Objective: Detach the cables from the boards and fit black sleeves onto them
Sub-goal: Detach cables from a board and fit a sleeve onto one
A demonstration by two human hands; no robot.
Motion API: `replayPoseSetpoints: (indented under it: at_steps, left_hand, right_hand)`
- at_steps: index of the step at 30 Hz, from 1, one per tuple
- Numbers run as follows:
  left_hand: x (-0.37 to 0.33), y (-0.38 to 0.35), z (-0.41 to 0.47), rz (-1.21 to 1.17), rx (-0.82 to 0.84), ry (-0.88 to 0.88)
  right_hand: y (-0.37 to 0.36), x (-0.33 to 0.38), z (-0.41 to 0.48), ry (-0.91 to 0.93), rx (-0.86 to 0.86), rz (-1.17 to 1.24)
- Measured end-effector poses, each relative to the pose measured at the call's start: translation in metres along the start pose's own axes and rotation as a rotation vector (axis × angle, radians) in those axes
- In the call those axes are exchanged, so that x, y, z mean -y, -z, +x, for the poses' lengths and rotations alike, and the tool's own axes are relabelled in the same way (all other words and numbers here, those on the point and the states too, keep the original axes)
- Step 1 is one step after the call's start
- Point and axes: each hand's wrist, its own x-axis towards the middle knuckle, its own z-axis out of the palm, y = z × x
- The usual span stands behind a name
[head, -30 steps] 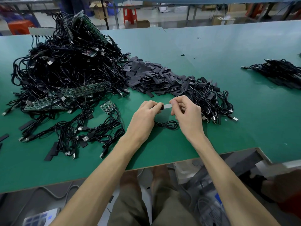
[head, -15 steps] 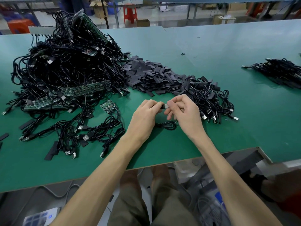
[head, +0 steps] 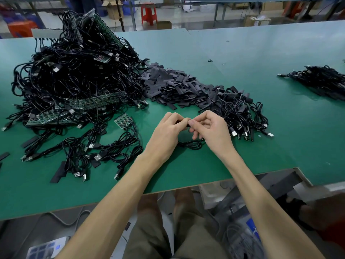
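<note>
Fingers (head: 194, 124) of both hands pinched shut on one small black sleeve piece (head: 190, 125), mostly hidden betw. thumb and forefinger tips, w/ the thin black cable (head: 190, 144) looping down from it onto the bench just below the knuckles. Left hand (head: 167, 134) palm-down, wrist bent in; right hand (head: 213, 131) curled, lower fingers loosely tucked; both forearms bare, reaching fwd over the bench edge.

Just right of the hands: small heap of coiled black USB cables (head: 240, 113), metal plugs showing. Behind: flat matte pile of black sleeves (head: 171, 85). Left: big tangled mound of black cables w/ green circuit boards (head: 89, 103) still attached; one small green board (head: 124, 121) near left hand. Far right: separate cable bundle (head: 321, 79).

Smooth green mat bench (head: 261, 146); workshop floor, red plastic stool (head: 148, 14) beyond.
</note>
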Motion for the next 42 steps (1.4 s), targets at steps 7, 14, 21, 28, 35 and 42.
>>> replayPoseSetpoints:
  at_steps: [7,14,21,28,35,42]
  left_hand:
    - [0.0012,-0.0003,0.0001,-0.018,-0.02,-0.008]
    - [0.0037,-0.0012,0.0001,-0.032,-0.005,-0.009]
    - [0.0039,0.0,-0.0007,-0.041,0.018,-0.028]
    - [0.0033,0.0,-0.0001,-0.034,0.01,0.022]
    - [0.002,0.0013,0.0003,-0.019,0.026,0.048]
    - [0.0073,0.001,-0.0001,-0.033,0.059,0.012]
  right_hand:
    - [0.0001,-0.0003,0.0001,0.013,0.018,0.015]
    - [-0.0006,0.0002,-0.0005,0.019,0.037,0.012]
    - [0.0004,-0.0019,0.0003,0.004,0.038,0.021]
    - [-0.0017,-0.0036,0.0027,0.005,0.055,0.035]
    - [-0.0032,-0.0026,0.0016,0.005,0.061,-0.012]
    - [-0.0031,-0.0007,0.0004,-0.01,0.097,0.007]
